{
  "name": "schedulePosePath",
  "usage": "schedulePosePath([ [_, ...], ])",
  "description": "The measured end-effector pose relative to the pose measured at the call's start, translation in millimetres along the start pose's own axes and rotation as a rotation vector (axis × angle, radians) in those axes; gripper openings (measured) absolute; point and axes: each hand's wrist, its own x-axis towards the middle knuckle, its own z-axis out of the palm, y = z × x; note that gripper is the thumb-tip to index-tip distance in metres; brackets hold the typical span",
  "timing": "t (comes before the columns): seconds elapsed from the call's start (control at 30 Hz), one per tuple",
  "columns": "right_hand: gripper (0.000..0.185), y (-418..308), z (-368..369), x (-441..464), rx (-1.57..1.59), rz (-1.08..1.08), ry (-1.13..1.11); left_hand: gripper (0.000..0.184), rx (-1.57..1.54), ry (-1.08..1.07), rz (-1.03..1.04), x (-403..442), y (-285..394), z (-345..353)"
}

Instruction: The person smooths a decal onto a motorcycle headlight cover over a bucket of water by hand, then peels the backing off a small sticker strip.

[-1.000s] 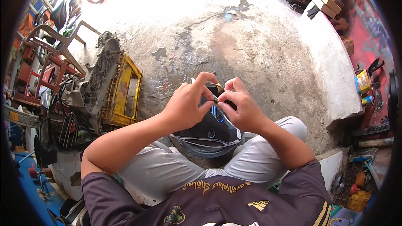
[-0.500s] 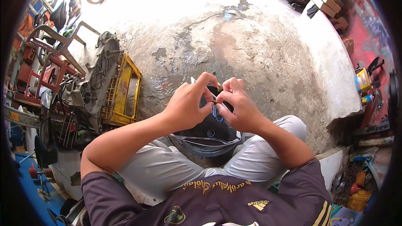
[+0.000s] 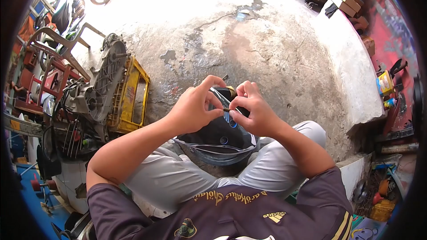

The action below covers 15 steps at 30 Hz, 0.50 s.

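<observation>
Both hands meet over a dark panel (image 3: 209, 131) with blue stripes and ring marks, which rests on a round dark tub (image 3: 218, 156) between my knees. My left hand (image 3: 195, 106) has its thumb and forefinger pinched at one end of a small dark piece (image 3: 227, 110). At the other end, my right hand (image 3: 253, 109) grips the same piece between thumb and fingertips, its other fingers curled. The piece is too small to make out in detail.
To the left, a yellow crate (image 3: 134, 95) stands beside a metal engine casing (image 3: 104, 80) and a plastic chair (image 3: 66, 46). A white ledge (image 3: 351, 71) runs along the right, with boxes (image 3: 344, 1) at its far end.
My left hand has shifted slightly left and its fingers have loosened a little. More of the panel's upper part shows between the hands. My right hand has hardly moved.
</observation>
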Motion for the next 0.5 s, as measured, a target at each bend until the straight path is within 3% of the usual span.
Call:
schedulePosePath([
  [0.5,0.015,0.0,0.4,1.3,-0.01,0.009,-0.054,0.058,0.044,0.005,0.091,-0.2,-10.8,4.9],
])
